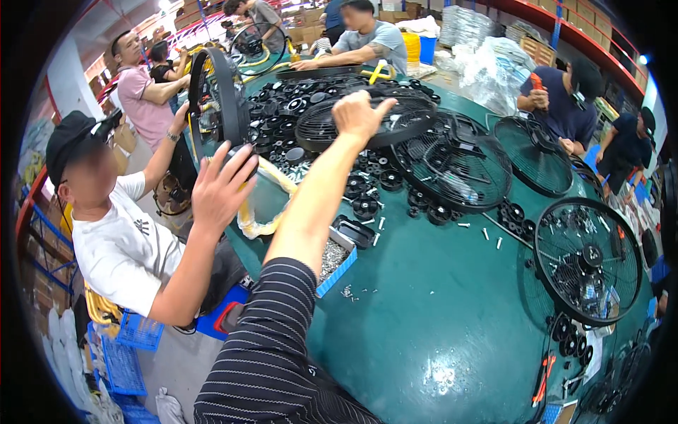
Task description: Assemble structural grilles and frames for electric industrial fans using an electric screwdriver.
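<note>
My left hand [359, 119] reaches far across the table from a black striped sleeve. Its fingers close over a round black fan guard [321, 128], and the thumb points right. The guard lies tilted on a heap of small black fan parts [282, 106]. A second round fan guard [459, 166] rests just right of it, partly overlapped by it. My right hand is not in view. Below my left forearm sits a blue box [339, 272] of small screws. Round black knobs [365, 206] and loose screws lie near it on the green table [409, 318].
At left, a person in a white shirt [131, 247] holds an upright fan guard [229, 99]. Another fan guard [592, 258] stands at right, near orange-handled pliers [544, 378]. A person at far right grips an orange tool [539, 92]. Other people work along the far side.
</note>
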A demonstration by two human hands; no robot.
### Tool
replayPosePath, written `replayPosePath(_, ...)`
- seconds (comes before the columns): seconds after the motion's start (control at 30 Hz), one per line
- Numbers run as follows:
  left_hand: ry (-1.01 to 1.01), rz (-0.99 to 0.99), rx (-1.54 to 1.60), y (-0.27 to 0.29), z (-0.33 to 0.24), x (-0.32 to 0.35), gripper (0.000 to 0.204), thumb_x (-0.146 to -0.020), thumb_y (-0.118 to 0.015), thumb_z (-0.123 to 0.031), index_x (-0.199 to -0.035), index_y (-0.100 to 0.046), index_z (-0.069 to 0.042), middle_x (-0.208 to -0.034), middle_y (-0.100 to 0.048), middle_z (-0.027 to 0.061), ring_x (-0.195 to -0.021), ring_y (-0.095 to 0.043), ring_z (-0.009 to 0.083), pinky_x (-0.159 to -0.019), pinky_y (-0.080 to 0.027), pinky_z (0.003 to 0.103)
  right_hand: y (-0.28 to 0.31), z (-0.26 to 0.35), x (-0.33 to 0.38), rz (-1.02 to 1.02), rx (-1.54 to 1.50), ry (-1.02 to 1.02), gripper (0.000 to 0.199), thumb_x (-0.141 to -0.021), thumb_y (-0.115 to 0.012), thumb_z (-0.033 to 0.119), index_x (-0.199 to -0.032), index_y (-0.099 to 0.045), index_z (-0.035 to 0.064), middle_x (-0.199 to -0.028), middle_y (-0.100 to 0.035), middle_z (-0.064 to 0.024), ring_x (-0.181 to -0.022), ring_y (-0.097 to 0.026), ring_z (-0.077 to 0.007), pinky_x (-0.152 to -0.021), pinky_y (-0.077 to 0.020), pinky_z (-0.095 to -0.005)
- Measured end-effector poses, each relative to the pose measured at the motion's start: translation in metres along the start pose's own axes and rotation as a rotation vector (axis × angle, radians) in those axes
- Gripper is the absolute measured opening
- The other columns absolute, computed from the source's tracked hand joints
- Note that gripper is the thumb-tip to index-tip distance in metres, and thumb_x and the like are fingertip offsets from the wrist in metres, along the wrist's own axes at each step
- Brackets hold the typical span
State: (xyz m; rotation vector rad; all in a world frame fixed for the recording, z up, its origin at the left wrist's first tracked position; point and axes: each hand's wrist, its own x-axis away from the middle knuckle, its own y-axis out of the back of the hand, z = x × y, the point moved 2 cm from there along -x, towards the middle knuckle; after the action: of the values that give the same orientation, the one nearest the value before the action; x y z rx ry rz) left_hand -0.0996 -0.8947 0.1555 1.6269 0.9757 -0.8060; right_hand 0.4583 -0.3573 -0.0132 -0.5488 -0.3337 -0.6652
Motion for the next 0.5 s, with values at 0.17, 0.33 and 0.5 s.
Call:
replayPosePath(0.17,-0.106,0.068,-0.089,-0.023,-0.013,0.03,0.056,-0.084,-0.062,-0.06,-0.073,-0.067,-0.005,-0.074,-0.068,0.0157,-0.071,-0.068,0.0347,-0.067,-0.051,0.045,-0.036,0.047,0.019,-0.362,0.412,0.265,0.01,-0.092,-0.062,0.016,-0.089,-0.062,0.0065,-0.077,-0.057,-0.0046,-0.065,-0.053,-0.0153,-0.05,-0.0439,-0.0288)
replayPosePath(0.33,-0.035,0.584,-0.001,-0.042,-0.032,0.04,0.052,-0.088,-0.058,-0.054,-0.109,-0.067,-0.008,-0.11,-0.068,0.018,-0.104,-0.065,0.0379,-0.086,-0.052,0.049,-0.065,0.072,0.004,-0.445,1.253,0.645,0.033,-0.079,-0.079,0.018,-0.103,-0.063,0.0015,-0.073,-0.062,-0.0054,-0.064,-0.06,-0.0167,-0.062,-0.0499,-0.0308)
replayPosePath(0.5,-0.413,0.4,0.063,-0.008,-0.081,0.068,0.062,-0.088,-0.069,-0.034,-0.136,-0.048,-0.001,-0.136,-0.05,0.0235,-0.128,-0.045,0.0396,-0.109,-0.034,0.046,-0.052,0.041,-0.022,-0.525,1.727,0.63,0.055,-0.071,-0.082,0.042,-0.098,-0.063,-0.0023,-0.097,-0.063,-0.0188,-0.084,-0.067,-0.035,-0.072,-0.0551,-0.0425)
